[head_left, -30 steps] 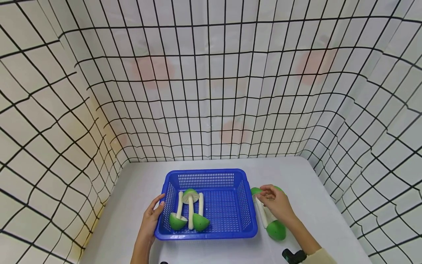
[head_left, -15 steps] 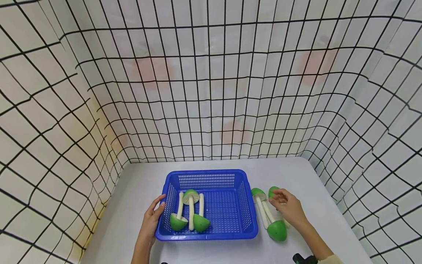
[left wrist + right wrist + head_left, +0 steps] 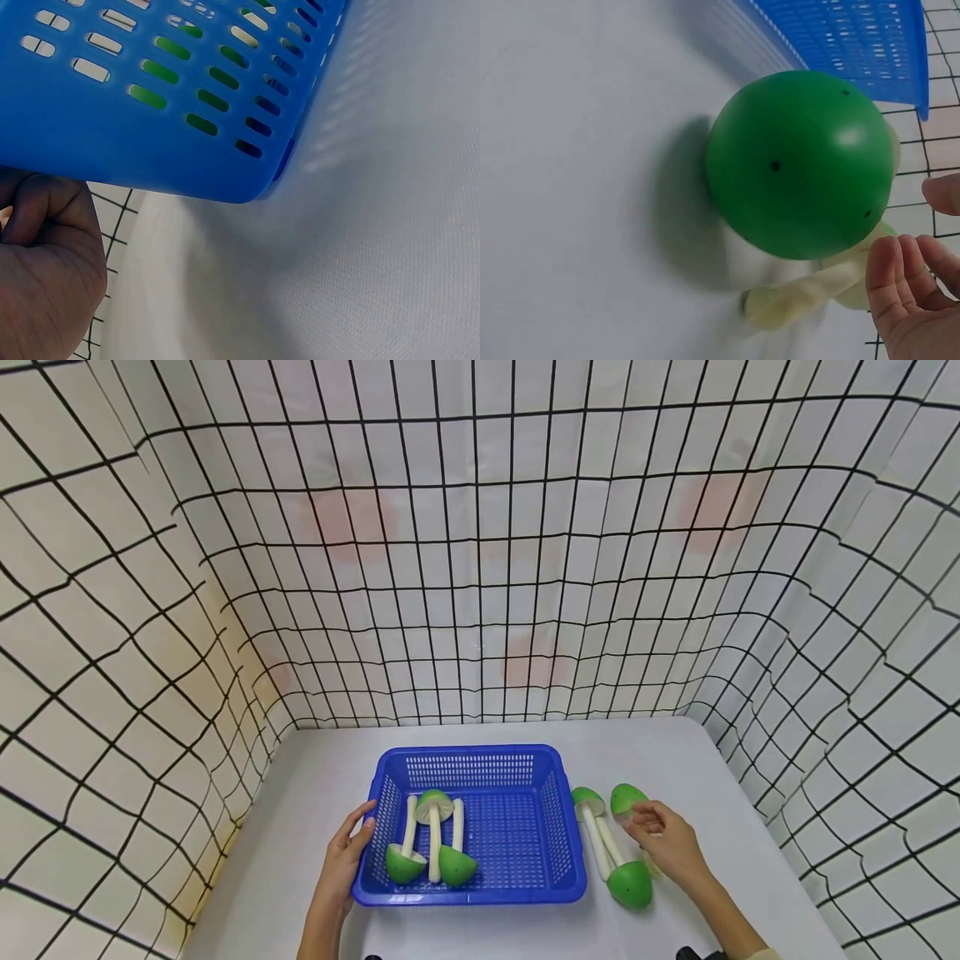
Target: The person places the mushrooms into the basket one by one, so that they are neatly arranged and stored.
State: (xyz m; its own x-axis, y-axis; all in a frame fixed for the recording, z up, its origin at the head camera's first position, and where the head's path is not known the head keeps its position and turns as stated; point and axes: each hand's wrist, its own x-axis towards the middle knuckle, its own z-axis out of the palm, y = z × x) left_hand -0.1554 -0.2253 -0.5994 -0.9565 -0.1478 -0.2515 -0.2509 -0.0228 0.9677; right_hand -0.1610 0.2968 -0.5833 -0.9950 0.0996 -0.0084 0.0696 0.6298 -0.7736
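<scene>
My left hand (image 3: 345,856) grips the left rim of a blue plastic basket (image 3: 468,899), with the thumb (image 3: 366,831) near the edge. In the left wrist view the hand (image 3: 45,270) lies curled against the basket's edge. Three green-capped toy mushrooms with white stems, one with its cap (image 3: 457,866) toward me, lie in the basket's left half. My right hand (image 3: 667,843) is over the rightmost mushroom (image 3: 626,797) on the table, hiding most of its stem. Thumb and fingers stand apart in the right wrist view, beyond a green cap (image 3: 795,165).
Two more mushrooms, with caps at opposite ends (image 3: 630,885), lie side by side on the white table (image 3: 322,768), close to the basket's right wall. White cloth walls with a black grid (image 3: 480,560) enclose the back and sides.
My right hand has moved right, from over the two mushrooms beside the basket to the rightmost one, uncovering the pair. The left hand and basket stay in place.
</scene>
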